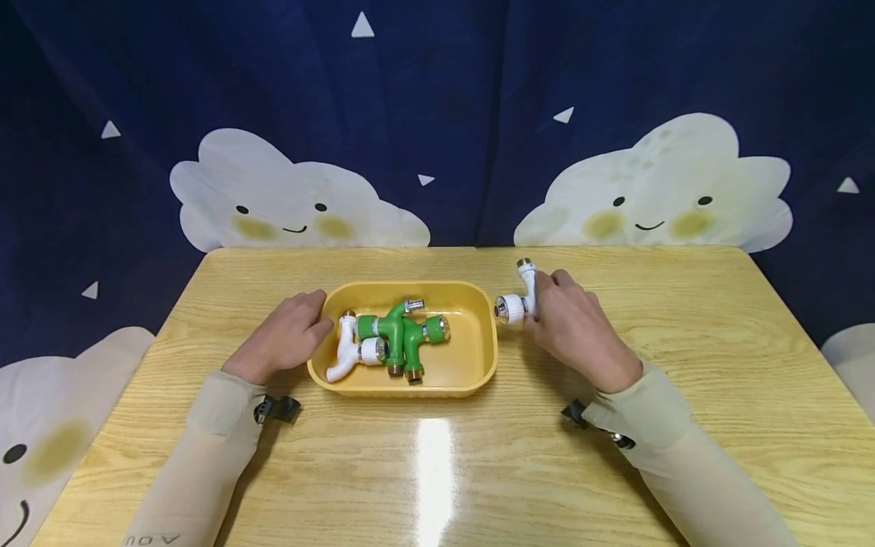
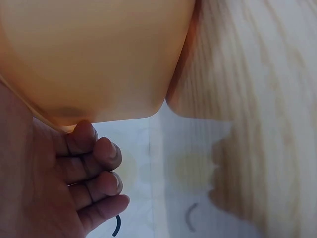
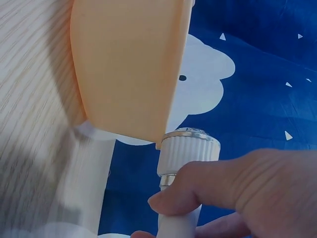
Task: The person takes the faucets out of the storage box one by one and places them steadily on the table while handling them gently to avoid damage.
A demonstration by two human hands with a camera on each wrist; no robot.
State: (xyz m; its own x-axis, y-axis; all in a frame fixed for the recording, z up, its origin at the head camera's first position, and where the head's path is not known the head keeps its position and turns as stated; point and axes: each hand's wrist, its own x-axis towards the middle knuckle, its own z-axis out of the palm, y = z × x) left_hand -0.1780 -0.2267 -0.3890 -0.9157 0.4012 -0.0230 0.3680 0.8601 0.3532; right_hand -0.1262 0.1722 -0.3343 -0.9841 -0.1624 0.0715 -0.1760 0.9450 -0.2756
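A yellow plastic basin (image 1: 472, 365) stands on the table. My left hand (image 1: 287, 334) grips its left rim; in the left wrist view the fingers (image 2: 106, 153) curl below the edge against the outside wall. Within the basin lie a white tap (image 1: 347, 351) with a ribbed knob and two green taps, one green tap (image 1: 393, 334) overlapping the other green tap (image 1: 413, 349). Just beyond the right end, my right hand (image 1: 577, 327) holds another white tap (image 1: 530, 282), its knob (image 3: 188, 153) pointing toward the basin. Part of that tap is hidden by the hand.
The wooden table (image 1: 547, 486) extends around the basin on all sides. Behind it hangs a dark blue curtain (image 1: 465, 91) with white clouds and triangles. A dark strap-mounted device (image 1: 280, 410) sits on the left wrist, and a similar one (image 1: 577, 412) on the right.
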